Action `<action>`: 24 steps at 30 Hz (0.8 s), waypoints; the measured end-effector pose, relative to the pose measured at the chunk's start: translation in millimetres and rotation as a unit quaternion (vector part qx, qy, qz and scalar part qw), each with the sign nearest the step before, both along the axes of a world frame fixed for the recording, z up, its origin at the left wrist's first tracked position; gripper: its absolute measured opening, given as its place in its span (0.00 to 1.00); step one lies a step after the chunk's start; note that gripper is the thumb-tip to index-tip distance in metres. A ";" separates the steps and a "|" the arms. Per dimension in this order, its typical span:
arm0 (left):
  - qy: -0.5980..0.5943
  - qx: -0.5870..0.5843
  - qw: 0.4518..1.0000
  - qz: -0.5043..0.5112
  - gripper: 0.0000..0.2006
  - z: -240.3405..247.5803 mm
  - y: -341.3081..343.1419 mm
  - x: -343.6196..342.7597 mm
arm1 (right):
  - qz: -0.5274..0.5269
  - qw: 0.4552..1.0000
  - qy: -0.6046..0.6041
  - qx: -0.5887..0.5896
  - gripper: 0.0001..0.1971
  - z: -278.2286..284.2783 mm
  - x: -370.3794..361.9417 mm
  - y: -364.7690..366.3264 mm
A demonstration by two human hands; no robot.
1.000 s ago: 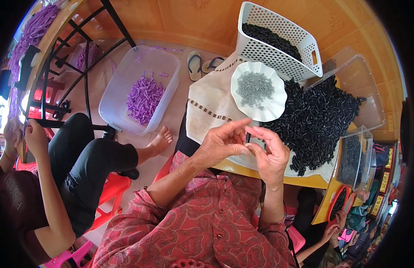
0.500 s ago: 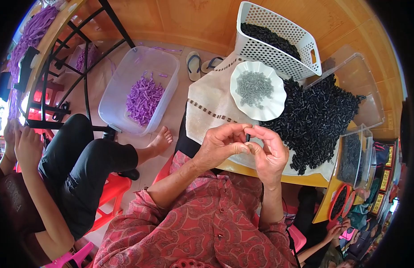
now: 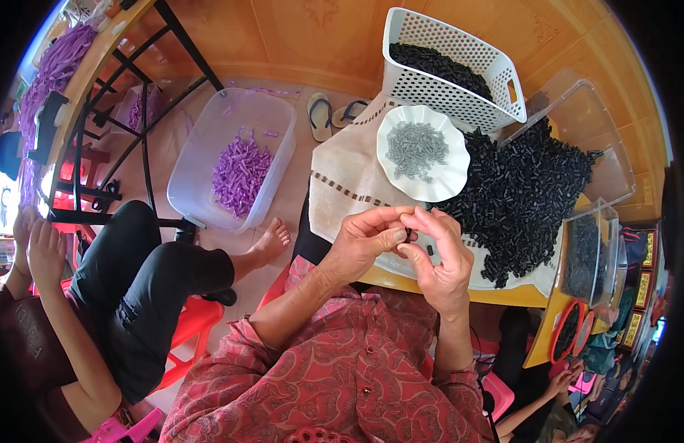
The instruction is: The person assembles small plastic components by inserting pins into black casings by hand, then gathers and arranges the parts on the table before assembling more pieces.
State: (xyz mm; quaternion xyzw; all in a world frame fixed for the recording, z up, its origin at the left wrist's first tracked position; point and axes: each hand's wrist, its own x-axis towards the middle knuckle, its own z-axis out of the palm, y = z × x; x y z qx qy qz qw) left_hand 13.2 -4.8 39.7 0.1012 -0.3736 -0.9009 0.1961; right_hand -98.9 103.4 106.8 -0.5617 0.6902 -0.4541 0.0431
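Note:
My left hand [image 3: 359, 242] pinches a small black cylinder-like piece [image 3: 408, 235] between thumb and fingertips, in front of me at the table's near edge. The thumb and bent forefinger of my right hand [image 3: 444, 260] close on the same piece from the other side, partly hiding it. A second small black piece [image 3: 430, 250] shows beside the right thumb; whether it lies on the cloth or hangs in the air I cannot make out. Just beyond my hands stands a white scalloped plate [image 3: 456, 177] with small translucent grey pieces [image 3: 416, 148]. To its right spreads a large heap of black pieces [image 3: 515, 199].
A pale cloth [image 3: 334, 166] covers the yellow table [image 3: 386, 279]. Behind the plate is a white perforated basket [image 3: 460, 92] of black pieces; clear boxes [image 3: 611, 159] stand right. On the floor sits a translucent tub [image 3: 190, 181] of purple strips. People sit at both sides.
My right thumb has drawn back slightly from the left thumb, and the second black piece now shows beside it. The view has shifted a little.

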 end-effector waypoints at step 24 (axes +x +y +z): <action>0.026 0.161 0.987 -0.008 0.18 -4.1 12.1 -2.3 | -0.028 0.998 -0.060 -0.013 0.25 -4.7 1.5 4.9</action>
